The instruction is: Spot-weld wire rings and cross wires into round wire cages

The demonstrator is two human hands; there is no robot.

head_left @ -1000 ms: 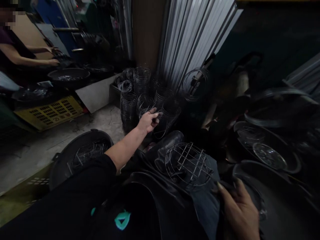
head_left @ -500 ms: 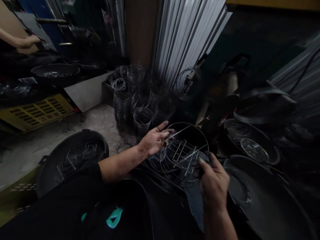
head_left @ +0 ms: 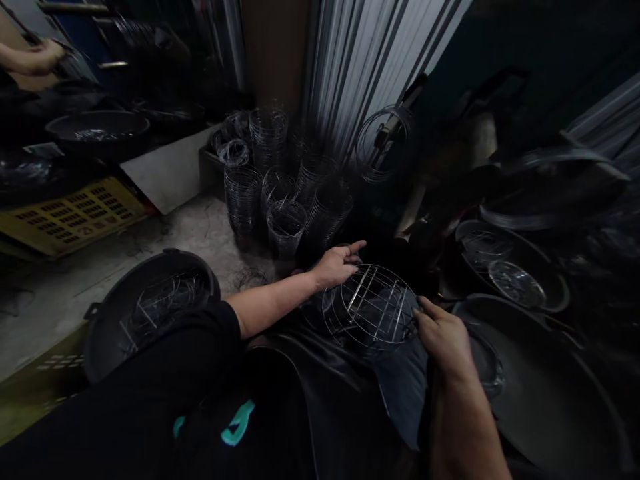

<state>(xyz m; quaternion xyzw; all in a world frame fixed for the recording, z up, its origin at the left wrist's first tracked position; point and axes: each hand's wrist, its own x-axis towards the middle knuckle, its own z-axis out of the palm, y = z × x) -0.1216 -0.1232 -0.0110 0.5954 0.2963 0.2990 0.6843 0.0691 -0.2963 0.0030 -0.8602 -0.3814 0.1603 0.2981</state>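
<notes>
A round wire rack (head_left: pixel 379 303), with straight crossbars inside its rim, is held in front of me, tilted over dark cloth on my lap. My left hand (head_left: pixel 336 268) pinches the far left part of the rim, its index finger stretched out past the edge. At the near right, my right hand (head_left: pixel 445 337) has the rim between thumb and fingers. Behind the rack, blue-grey cloth (head_left: pixel 403 393) hangs down. Exactly how the left fingertips meet the wire is hard to make out in the dim light.
Stacks of wire rings (head_left: pixel 243 197) stand ahead. A dark basin (head_left: pixel 97 347) of bent wire pieces lies left, a wide basin (head_left: pixel 545 387) right, and a smaller basin (head_left: pixel 555 293) behind it. A yellow crate (head_left: pixel 75 217) stands far left, near another person's hand (head_left: pixel 45 57).
The rack has turned flatter, and the separate hoop seen above it now lies in line with it. My left hand has moved right and forward; my right hand shifted slightly right.
</notes>
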